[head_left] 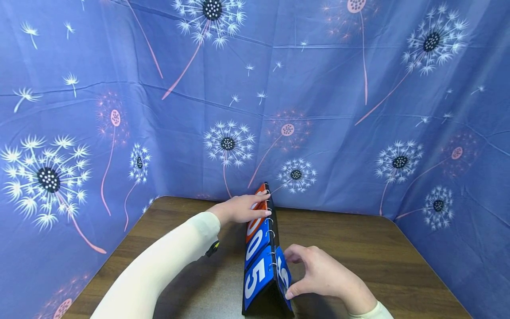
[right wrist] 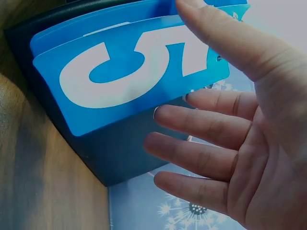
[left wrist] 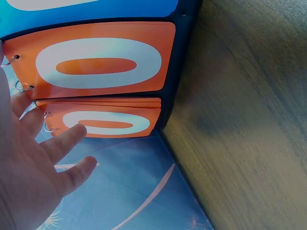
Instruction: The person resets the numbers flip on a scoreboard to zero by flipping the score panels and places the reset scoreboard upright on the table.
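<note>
A tent-shaped flip scoreboard (head_left: 272, 283) stands lengthwise on the table, its number cards hung on metal rings along the top ridge. Orange cards (left wrist: 98, 62) reading 0 are at the far end, with blue cards reading 0 and 5 nearer. Over the far orange cards lies my left hand (head_left: 243, 208), fingers straight and spread, fingertips at the ridge. On the right slope, my right hand (head_left: 324, 272) spans a blue 5 card (right wrist: 120, 72). Its thumb overlaps that card's upper part, while the other fingers extend past the lower edge. More blue cards show behind this one.
The brown wooden table (head_left: 358, 248) reaches back to a blue cloth (head_left: 318, 88) printed with dandelions, which hangs behind and at both sides. A small black and yellow object (head_left: 213, 248) sits at the left sleeve.
</note>
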